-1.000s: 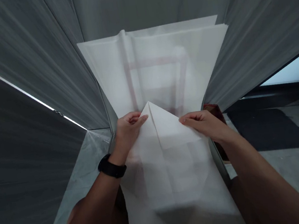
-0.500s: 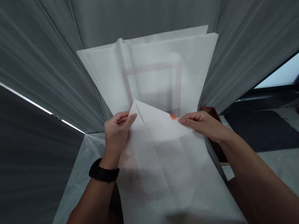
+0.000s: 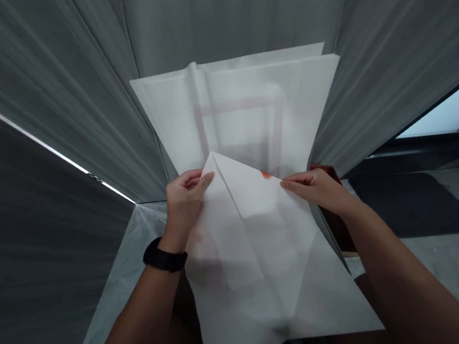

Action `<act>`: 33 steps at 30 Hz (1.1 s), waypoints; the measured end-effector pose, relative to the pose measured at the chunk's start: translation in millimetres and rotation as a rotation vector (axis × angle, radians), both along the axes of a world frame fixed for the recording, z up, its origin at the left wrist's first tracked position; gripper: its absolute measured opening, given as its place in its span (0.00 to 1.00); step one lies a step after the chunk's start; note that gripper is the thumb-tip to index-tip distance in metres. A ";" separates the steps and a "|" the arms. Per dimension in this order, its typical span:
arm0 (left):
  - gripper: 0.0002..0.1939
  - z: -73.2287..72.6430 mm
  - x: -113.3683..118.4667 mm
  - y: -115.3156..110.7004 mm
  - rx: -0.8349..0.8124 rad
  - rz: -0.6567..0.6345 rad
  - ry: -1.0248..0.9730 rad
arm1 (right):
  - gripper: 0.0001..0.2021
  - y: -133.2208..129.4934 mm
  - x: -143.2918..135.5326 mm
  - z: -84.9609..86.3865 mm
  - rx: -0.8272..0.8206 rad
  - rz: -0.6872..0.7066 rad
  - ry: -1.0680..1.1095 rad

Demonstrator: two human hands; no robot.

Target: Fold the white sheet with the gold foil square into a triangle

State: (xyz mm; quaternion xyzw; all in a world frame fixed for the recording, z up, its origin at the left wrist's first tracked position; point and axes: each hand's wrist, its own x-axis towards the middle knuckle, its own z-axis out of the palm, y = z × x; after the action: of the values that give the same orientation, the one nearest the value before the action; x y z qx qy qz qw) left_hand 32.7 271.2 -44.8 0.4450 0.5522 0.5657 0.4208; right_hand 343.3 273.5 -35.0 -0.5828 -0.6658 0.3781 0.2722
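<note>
A large white paper sheet hangs creased in front of me, its top folded to a peak at the left. My left hand pinches it just below that peak, thumb in front. At the sloping upper edge, my right hand grips the paper between thumb and fingers. An orange-red mark shows on this edge, left of my right fingertips. Behind stand more white paper layers, with a faint pinkish frame outline showing through. Whether these layers join the front sheet is hidden.
Grey fabric curtains surround me at the front and sides. A reddish-brown box-like object stands behind my right forearm. A dark mat lies on the pale floor at the right. A black band circles my left wrist.
The view has shifted slightly, moving the paper and both hands a little rightward in the picture. The front sheet's lower edge sits somewhat higher, and its diagonal creases look sharper. Both grips stay.
</note>
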 end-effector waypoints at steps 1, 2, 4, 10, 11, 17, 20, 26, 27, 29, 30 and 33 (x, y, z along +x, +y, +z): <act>0.15 -0.5 2.1 2.4 0.001 -0.022 -0.002 | 0.20 1.6 -1.1 0.6 0.032 0.002 -0.039; 0.15 -0.9 5.0 4.9 0.008 -0.041 -0.001 | 0.20 3.3 -2.8 1.7 0.068 -0.012 -0.074; 0.14 -1.1 13.6 8.6 0.042 -0.082 0.012 | 0.21 6.3 -8.4 5.5 0.156 -0.057 -0.122; 0.11 0.8 45.8 -0.7 0.147 -0.264 0.101 | 0.23 3.7 -39.1 23.2 0.208 0.045 0.071; 0.10 0.7 49.4 -3.0 0.170 -0.281 0.113 | 0.21 2.4 -43.4 25.5 0.202 0.085 0.094; 0.10 -1.5 58.7 -4.9 0.225 -0.317 0.145 | 0.21 0.8 -49.8 29.5 0.113 0.052 0.143; 0.11 -3.1 58.9 -2.6 0.188 -0.337 0.098 | 0.21 2.2 -49.0 29.0 0.088 0.021 0.186; 0.16 -7.3 61.9 1.2 0.121 -0.353 0.083 | 0.18 5.0 -51.6 24.3 0.116 0.000 0.227; 0.16 -6.4 62.1 1.3 0.114 -0.355 0.086 | 0.18 5.5 -51.5 22.8 0.122 -0.004 0.223; 0.17 -1.7 59.9 0.7 0.101 -0.383 0.101 | 0.19 5.9 -50.2 20.2 0.130 -0.016 0.206; 0.17 1.9 57.0 -0.2 0.091 -0.412 0.121 | 0.19 5.8 -49.0 19.3 0.131 -0.024 0.197; 0.17 13.3 41.1 -4.5 0.030 -0.530 0.247 | 0.20 4.1 -45.0 19.3 0.100 -0.050 0.188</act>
State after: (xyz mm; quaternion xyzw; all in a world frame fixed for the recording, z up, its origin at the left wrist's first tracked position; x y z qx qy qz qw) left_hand 73.7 266.7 -31.5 0.6454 0.4554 0.3855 0.4769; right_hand 298.3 277.6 -15.7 -0.5469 -0.6407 0.3902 0.3716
